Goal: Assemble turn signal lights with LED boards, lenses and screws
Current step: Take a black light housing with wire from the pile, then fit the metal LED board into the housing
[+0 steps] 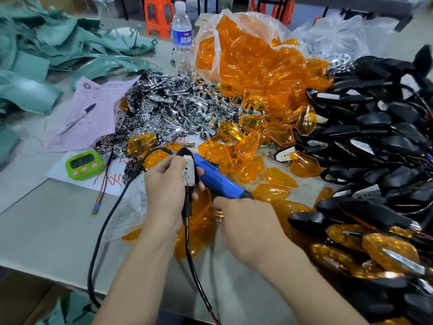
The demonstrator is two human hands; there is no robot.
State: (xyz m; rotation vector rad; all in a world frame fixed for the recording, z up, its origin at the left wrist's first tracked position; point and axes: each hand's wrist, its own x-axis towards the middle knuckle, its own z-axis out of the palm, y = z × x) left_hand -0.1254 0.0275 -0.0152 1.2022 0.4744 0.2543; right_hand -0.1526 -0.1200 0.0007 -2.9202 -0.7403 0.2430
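Observation:
My left hand [166,186] grips a black turn signal housing with a white LED board [188,171] facing up and a black cable hanging from it. A blue electric screwdriver [216,178] lies across the table just right of the board, its tip near the housing. My right hand [243,221] is below the screwdriver's rear end, fingers curled down over orange lenses [248,146]; what it holds is hidden. Chrome reflectors [173,106] are heaped behind.
A plastic bag of orange lenses [246,55] stands at the back. Black housings [379,127] pile up on the right, finished lights [384,252] at the near right. A green timer [83,164], pink paper with a pen [77,118], water bottle [181,36], teal panels [35,66] lie left.

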